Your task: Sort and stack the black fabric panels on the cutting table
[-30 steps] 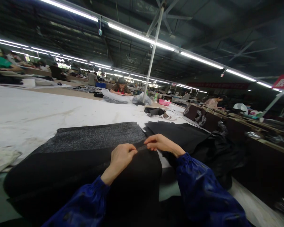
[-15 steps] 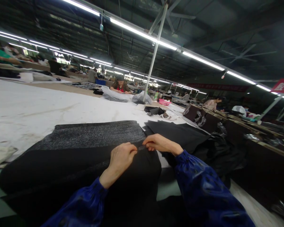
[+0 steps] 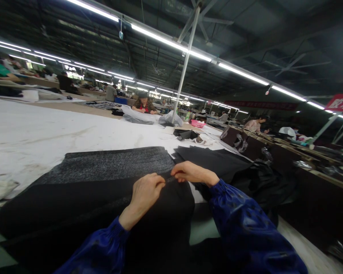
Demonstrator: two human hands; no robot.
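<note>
A wide piece of black fabric (image 3: 74, 201) lies over the near edge of the table, a speckled dark grey band (image 3: 108, 164) showing along its far side. My left hand (image 3: 146, 192) pinches the fabric's folded edge between thumb and fingers, near its right end. Just to the right, my right hand (image 3: 192, 172) pinches the same edge close to the corner, a small gap apart from the left. The fingertips hide the exact spot held. Right of my right hand lies a stack of black fabric pieces (image 3: 217, 156).
The white tabletop (image 3: 88, 131) stretches away to the left. A thin white pole (image 3: 185, 64) rises beyond it. Farther back are a pink basket (image 3: 198, 123), plastic-wrapped bundles (image 3: 140, 115) and a co-worker (image 3: 144, 104). Dark brown panels (image 3: 308, 198) stand along the right.
Both hands keep their pinch on the black fabric and have barely moved. The whole view has shifted slightly.
</note>
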